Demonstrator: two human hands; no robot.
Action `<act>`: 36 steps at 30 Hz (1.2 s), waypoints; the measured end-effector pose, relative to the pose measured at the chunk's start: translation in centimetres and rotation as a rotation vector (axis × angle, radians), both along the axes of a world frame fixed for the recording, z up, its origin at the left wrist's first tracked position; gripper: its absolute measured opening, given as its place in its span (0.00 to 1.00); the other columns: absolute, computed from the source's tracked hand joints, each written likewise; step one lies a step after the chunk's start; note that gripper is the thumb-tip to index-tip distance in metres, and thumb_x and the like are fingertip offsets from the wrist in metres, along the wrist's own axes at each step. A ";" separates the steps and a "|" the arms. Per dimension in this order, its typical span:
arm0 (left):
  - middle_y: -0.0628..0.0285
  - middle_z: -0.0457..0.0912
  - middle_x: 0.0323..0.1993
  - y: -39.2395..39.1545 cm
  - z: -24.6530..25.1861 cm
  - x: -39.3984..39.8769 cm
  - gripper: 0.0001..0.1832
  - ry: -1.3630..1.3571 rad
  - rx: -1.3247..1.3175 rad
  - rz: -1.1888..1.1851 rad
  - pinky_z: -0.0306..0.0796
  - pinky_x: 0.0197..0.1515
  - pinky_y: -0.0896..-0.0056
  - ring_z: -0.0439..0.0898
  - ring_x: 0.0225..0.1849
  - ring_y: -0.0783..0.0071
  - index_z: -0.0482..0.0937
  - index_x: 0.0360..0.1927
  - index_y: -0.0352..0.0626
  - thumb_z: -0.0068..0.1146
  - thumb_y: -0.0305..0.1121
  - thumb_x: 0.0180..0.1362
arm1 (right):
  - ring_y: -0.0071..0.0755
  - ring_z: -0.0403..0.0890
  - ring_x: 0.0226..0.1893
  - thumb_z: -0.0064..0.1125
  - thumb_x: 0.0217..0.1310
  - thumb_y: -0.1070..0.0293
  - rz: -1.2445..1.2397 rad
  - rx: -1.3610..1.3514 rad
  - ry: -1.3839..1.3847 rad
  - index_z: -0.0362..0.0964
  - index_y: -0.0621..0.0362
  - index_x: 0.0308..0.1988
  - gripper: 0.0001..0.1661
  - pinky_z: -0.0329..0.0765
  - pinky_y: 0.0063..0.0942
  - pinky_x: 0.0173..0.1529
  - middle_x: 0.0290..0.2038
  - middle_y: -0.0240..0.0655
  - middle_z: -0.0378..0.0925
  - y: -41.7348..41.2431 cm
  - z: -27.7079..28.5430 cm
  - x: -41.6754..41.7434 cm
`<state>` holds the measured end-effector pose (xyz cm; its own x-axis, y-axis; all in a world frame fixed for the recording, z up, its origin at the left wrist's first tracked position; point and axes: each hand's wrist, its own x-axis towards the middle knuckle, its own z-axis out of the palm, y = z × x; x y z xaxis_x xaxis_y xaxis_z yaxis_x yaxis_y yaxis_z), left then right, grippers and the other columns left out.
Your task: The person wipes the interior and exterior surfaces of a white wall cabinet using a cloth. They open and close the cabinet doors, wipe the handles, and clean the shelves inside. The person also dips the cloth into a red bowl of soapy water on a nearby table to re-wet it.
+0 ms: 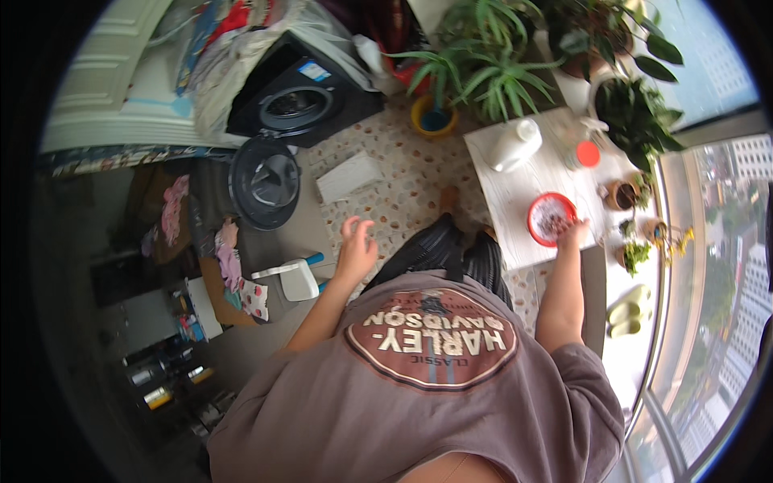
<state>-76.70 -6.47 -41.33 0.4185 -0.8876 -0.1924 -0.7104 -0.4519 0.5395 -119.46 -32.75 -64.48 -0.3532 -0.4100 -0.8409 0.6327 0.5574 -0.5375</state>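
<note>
My right hand (pixel 574 232) is at the rim of a small red basin (pixel 534 230) on a light wood-grain table (pixel 519 247). The basin holds whitish suds with something darker in them; my fingertips reach in over its edge, and whether they grip anything is hidden. On the same table stand a white plastic bottle (pixel 516 148) and a clear jar with a red lid (pixel 587 154). My left hand (pixel 357 250) hangs in the air over the floor at the left of my body, fingers apart and bent, holding nothing.
A black front-loading washing machine (pixel 350 108) stands at the upper left, its round door (pixel 264 183) swung out. A pale block (pixel 348 176) lies on the pebbled floor. Nearby are a yellow pot (pixel 416 121), a white stool (pixel 299 281), aloe plants (pixel 501 84) and a windowsill bearing small pots and green slippers (pixel 629 311).
</note>
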 end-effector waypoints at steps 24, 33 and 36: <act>0.42 0.62 0.59 -0.6 -0.3 -1.9 0.20 -0.025 -0.060 0.134 0.75 0.40 0.50 0.79 0.35 0.42 0.71 0.50 0.48 0.56 0.26 0.51 | 0.36 0.81 0.43 0.55 0.64 0.63 -0.101 -0.211 -0.530 0.70 0.61 0.47 0.16 0.74 0.49 0.57 0.44 0.39 0.78 0.5 0.3 -3.6; 0.43 0.62 0.60 -0.6 -0.2 -1.7 0.21 -0.026 -0.001 0.120 0.75 0.42 0.48 0.79 0.41 0.40 0.71 0.51 0.48 0.55 0.27 0.51 | 0.14 0.59 0.16 0.54 0.68 0.52 0.059 -0.321 -0.294 0.66 0.55 0.42 0.18 0.52 0.14 0.15 0.26 0.26 0.65 0.0 2.1 -3.0; 0.43 0.62 0.60 -0.7 -0.3 -1.7 0.21 -0.027 0.005 0.084 0.75 0.42 0.48 0.79 0.41 0.40 0.70 0.51 0.48 0.55 0.27 0.51 | 0.17 0.48 0.11 0.55 0.59 0.34 0.069 -0.190 -0.154 0.60 0.50 0.29 0.30 0.44 0.17 0.14 0.16 0.22 0.56 -0.2 4.8 -2.0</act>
